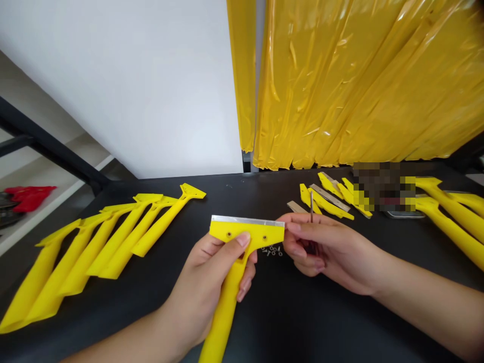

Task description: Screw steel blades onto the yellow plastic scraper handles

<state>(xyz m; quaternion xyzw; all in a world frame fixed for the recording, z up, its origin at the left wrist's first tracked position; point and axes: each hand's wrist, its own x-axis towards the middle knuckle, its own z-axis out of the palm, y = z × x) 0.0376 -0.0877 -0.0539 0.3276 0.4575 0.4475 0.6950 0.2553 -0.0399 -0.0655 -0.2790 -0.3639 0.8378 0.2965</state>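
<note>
left hand point(215, 272) clamping yellow scraper point(227, 290) at its neck in front of the person, right fingers closing around thin metal rod point(311, 206) beside the blade's point(247, 221) end, small rings point(273, 249) lying behind, yellow handles point(109, 237) resting leftward, yellow plastic sheeting point(355, 80) hanging beyond

The scraper point(227, 297) is plain yellow, with a silvery blade strip point(247, 220) along its head. Plain yellow handles point(41, 272) lie on a black tabletop point(151, 317). The sheeting point(355, 80) is glossy, translucent amber-yellow; the panel point(132, 75) is pale grey-white, the cloth point(31, 198) red.
</note>
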